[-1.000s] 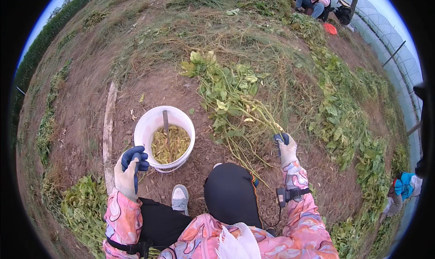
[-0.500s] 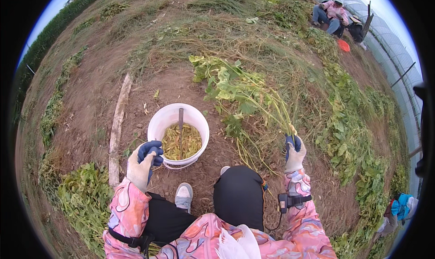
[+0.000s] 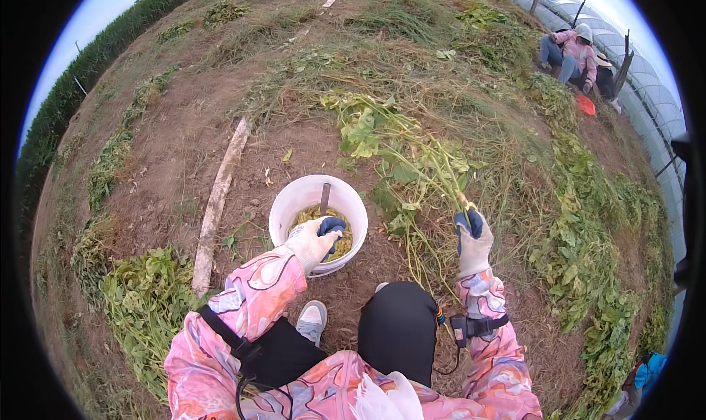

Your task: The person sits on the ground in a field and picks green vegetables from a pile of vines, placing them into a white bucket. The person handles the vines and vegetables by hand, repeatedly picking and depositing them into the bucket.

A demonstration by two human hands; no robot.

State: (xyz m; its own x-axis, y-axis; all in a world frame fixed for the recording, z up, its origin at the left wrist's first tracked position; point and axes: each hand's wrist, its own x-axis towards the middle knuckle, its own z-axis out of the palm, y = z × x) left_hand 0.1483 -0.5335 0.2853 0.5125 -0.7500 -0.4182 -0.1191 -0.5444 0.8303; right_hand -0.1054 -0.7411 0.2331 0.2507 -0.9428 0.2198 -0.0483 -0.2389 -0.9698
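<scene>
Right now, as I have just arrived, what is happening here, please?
The person's gloved right hand grips leafy bean-like stems. The gloved left hand is over the white bucket, its fingers curled; whether it holds anything is hidden. Yellowish pods lie in the bucket, where a flat stick stands. Farther off at upper right, another person sits low on the ground.

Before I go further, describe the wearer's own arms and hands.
The left hand and right hand wear off-white gloves with dark blue fingers. The sleeves are pink, patterned with orange, white and greyish swirls. A black strap circles each; the right one carries a small dark box with a thin black cable.
</scene>
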